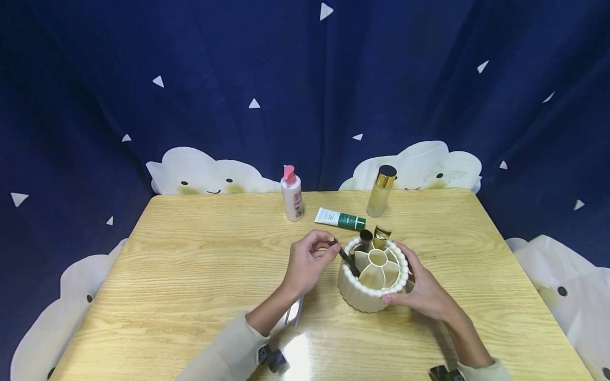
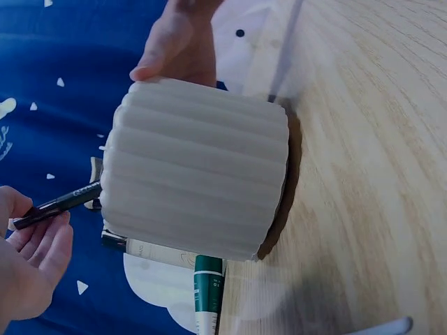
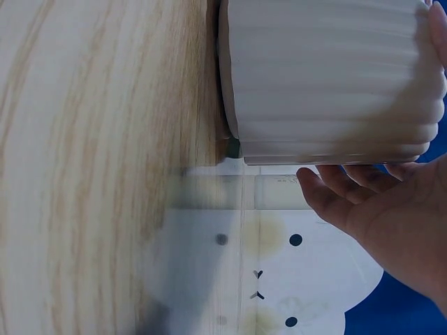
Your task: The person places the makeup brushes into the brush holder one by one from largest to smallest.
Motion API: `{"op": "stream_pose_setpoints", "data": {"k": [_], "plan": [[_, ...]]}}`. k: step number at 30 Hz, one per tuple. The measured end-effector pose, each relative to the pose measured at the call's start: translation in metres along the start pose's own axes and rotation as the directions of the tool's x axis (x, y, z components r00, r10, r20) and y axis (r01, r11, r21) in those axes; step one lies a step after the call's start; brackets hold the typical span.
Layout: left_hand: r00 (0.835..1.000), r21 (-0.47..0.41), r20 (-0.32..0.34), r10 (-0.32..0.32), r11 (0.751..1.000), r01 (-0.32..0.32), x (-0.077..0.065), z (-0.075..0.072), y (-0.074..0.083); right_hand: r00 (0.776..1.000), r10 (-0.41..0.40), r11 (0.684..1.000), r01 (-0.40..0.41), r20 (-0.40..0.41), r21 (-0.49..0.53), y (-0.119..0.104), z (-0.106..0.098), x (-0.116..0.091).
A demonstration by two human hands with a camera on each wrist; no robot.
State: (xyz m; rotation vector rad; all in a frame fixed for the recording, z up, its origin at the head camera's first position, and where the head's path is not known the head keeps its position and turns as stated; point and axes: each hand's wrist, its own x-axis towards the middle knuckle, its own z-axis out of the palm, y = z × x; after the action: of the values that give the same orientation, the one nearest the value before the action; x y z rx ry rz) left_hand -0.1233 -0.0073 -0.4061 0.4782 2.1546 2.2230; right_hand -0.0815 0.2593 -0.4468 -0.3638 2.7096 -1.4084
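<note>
A cream, ribbed round organizer (image 1: 360,297) with a beaded rim and petal-shaped compartments stands on the table. My right hand (image 1: 426,292) holds its right side, thumb at the near rim and fingers round the far side. Between thumb and fingertips, my left hand (image 1: 306,263) pinches a slim black cosmetic pen (image 2: 66,201) by its upper end. The pen slants down, its lower end inside a left compartment of the organizer. A dark-bristled makeup brush (image 1: 366,236) and a gold-ended tube (image 1: 382,237) stick up from the back compartments.
Behind the organizer lies a green-and-white tube (image 1: 340,218). A white bottle with a pink top (image 1: 292,198) and a clear bottle with a gold-and-black cap (image 1: 380,194) stand near the back edge. Thin sticks (image 1: 299,312) lie below my left wrist.
</note>
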Motion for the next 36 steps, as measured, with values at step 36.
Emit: {"op": "stream_pose_setpoints", "data": {"k": [36], "plan": [[0.989,0.466,0.129,0.076,0.875,-0.129,-0.005,0.018,-0.02,1.0,0.004,1.0,-0.004,0.004,0.009,-0.002,0.001,0.0]]}}
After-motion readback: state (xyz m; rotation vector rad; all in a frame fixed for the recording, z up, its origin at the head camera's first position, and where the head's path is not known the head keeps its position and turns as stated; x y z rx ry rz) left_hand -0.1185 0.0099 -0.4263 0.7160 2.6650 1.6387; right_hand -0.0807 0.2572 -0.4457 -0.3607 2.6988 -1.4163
